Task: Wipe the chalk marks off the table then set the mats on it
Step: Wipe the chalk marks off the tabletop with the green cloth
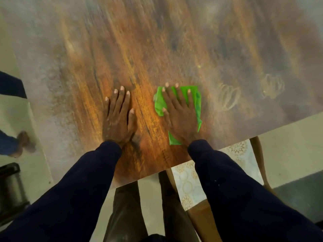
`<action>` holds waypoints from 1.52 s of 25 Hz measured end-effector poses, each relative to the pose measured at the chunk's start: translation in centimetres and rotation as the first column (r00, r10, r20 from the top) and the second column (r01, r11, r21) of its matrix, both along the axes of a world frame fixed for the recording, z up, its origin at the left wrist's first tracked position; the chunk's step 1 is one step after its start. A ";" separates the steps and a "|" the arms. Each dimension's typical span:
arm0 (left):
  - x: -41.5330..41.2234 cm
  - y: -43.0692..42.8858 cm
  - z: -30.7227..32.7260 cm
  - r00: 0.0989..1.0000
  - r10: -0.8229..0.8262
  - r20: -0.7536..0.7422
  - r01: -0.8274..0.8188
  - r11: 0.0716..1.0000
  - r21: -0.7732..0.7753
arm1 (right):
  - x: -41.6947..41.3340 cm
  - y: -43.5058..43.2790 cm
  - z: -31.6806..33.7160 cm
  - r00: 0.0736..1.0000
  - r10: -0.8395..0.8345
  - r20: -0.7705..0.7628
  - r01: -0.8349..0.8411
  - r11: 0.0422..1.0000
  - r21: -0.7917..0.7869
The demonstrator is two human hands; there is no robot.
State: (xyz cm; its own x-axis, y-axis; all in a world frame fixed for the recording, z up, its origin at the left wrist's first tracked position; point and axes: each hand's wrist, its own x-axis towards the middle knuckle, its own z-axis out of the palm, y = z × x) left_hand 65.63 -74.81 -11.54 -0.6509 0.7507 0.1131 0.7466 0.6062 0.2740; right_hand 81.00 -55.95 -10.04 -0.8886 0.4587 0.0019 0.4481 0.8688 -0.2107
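Green cloth [195, 102] lies spread flat on the wood-grain counter [122, 49] near the front edge, pressed down by the right hand [178, 112], fingers straight. Just to its right is a pale looping chalk scribble [228, 97], with a second scribble [271, 86] beyond it. Both are intact, and a dusty haze surrounds them.

Both arms reach forward, roughly parallel, in dark navy long sleeves [78, 189]. The left hand [118, 119] lies palm-down on the brown wooden tabletop [139, 49], fingers [121, 96] straight and slightly spread, thumb alongside. The right hand [178, 117] lies flat, palm-down, on a bright green cloth [196, 105], its fingers straight and fanned, thumb splayed leftward.
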 end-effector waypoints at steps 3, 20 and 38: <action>0.1 -0.2 0.3 0.995 0.094 0.036 -0.094 0.995 0.021 | 4.9 0.4 0.2 0.949 0.314 0.025 -0.313 0.949 -0.044; 0.1 -0.2 0.2 0.993 0.118 0.011 -0.119 0.993 0.020 | -2.4 0.6 0.5 0.934 0.355 0.049 -0.355 0.935 -0.012; -3.1 1.9 0.7 0.982 0.180 0.060 -0.183 0.981 0.055 | -7.9 2.8 1.1 0.930 0.364 0.052 -0.364 0.931 -0.004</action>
